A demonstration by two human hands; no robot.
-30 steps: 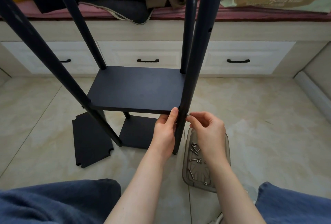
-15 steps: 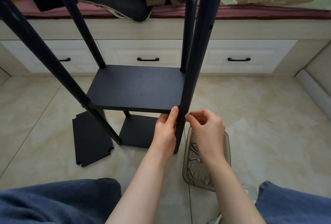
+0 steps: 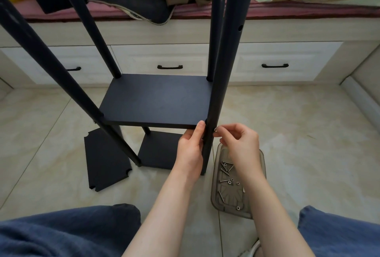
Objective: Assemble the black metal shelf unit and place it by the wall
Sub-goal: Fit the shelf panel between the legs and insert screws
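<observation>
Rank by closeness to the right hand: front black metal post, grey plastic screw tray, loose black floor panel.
1. Front black metal post, just left of the right hand.
2. Grey plastic screw tray, beneath it.
3. Loose black floor panel, far left.

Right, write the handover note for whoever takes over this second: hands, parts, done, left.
Left grip: holds the near-right black round metal pole, thumb at the corner of the upper black rectangular shelf board.
Right grip: pinches a small silver screw against that pole at the same corner.
Parts: lower black board sits between the poles. A loose black notched board lies on the tile floor. More screws are in the clear grey plastic tray.
Done: four poles up, two boards in.
Left: seat this screw, probably fit the loose board, move the unit to the wall.
</observation>
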